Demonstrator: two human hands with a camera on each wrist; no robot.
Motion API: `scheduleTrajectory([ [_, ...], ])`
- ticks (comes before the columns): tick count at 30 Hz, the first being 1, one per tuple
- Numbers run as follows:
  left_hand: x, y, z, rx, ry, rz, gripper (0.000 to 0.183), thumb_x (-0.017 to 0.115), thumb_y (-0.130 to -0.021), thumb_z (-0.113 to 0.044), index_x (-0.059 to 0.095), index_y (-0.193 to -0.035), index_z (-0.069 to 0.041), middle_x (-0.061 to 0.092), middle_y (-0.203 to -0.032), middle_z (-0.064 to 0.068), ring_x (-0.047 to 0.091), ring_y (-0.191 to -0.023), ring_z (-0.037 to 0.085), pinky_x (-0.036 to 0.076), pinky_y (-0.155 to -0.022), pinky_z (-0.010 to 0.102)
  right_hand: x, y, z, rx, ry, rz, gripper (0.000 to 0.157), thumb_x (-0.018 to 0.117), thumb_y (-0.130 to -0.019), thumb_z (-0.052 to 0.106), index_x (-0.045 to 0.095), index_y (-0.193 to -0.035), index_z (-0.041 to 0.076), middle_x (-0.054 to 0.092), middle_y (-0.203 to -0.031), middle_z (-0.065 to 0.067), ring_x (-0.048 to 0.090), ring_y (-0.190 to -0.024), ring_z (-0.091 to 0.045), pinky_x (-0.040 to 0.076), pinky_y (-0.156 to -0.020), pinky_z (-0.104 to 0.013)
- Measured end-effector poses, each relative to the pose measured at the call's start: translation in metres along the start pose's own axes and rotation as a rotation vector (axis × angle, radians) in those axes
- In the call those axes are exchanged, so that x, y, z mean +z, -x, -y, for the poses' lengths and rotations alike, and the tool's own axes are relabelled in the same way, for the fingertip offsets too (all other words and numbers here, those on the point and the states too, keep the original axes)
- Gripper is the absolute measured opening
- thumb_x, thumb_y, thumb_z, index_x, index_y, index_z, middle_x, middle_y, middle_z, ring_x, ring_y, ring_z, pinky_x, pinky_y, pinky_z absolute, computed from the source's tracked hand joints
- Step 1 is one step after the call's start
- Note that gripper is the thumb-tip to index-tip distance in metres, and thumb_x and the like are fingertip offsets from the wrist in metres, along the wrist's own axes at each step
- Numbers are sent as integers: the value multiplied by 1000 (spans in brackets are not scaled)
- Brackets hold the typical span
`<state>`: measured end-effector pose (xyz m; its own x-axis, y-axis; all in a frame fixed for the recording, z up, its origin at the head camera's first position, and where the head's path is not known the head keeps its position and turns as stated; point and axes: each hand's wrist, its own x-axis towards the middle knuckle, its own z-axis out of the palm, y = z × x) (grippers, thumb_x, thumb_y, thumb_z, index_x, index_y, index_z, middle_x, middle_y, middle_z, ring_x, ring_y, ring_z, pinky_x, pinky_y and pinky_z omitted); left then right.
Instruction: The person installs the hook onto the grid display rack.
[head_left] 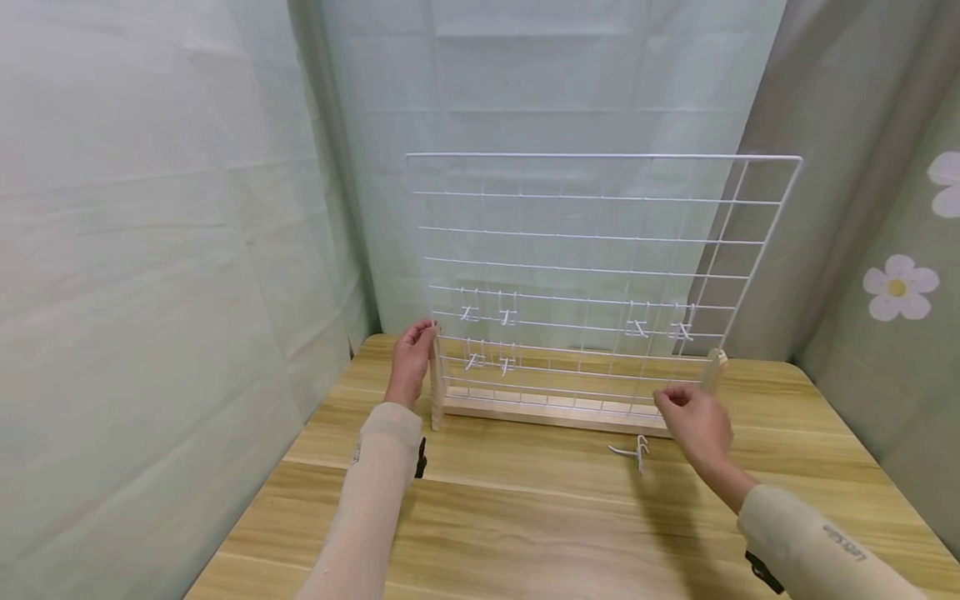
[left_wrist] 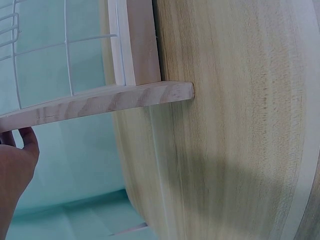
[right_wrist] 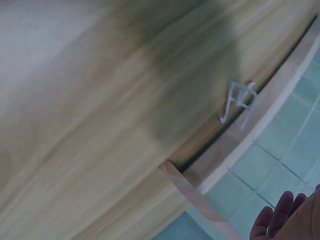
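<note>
A white wire grid panel (head_left: 600, 250) stands upright in a wooden base (head_left: 555, 410) between two short wooden posts. My left hand (head_left: 412, 362) holds the left post (head_left: 436, 392) near its top; in the left wrist view the thumb (left_wrist: 27, 142) lies against that post (left_wrist: 100, 102). My right hand (head_left: 693, 421) hovers by the grid's lower right corner, just left of the right post (head_left: 716, 367), fingers loosely curled with nothing seen in them. Its fingertips (right_wrist: 280, 217) show bare in the right wrist view. A loose white hook (head_left: 635, 452) (right_wrist: 239, 102) lies on the table in front of the base.
Several white hooks hang on the grid, one group at the left (head_left: 487, 315) and a pair at the right (head_left: 660, 327). The wooden table (head_left: 525, 517) is boxed in by pale green cloth at the left and back, and a flowered curtain (head_left: 896, 287) at the right.
</note>
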<state>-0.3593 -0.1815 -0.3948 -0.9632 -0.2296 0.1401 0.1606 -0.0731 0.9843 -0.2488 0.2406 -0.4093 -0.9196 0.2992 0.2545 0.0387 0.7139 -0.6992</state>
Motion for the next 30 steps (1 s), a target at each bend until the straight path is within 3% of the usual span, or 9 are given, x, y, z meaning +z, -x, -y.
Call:
scheduleTrajectory([
  [18, 0, -1, 1, 3, -5, 3, 38, 56, -101, -22, 56, -131, 2, 56, -126, 11, 51, -113, 21, 40, -104, 37, 24, 23, -30, -7, 35, 101, 29, 65, -92, 33, 74, -98, 6, 72, -91, -9, 63, -78, -25, 42, -59, -35],
  [30, 1, -1, 2, 2, 10, -16, 32, 57, -101, -20, 59, -125, 0, 58, -122, 8, 52, -109, 16, 41, -100, 31, 39, 38, -46, -24, 55, 186, 24, 69, -91, 34, 75, -95, 10, 73, -94, -6, 62, -80, -22, 44, -61, -35],
])
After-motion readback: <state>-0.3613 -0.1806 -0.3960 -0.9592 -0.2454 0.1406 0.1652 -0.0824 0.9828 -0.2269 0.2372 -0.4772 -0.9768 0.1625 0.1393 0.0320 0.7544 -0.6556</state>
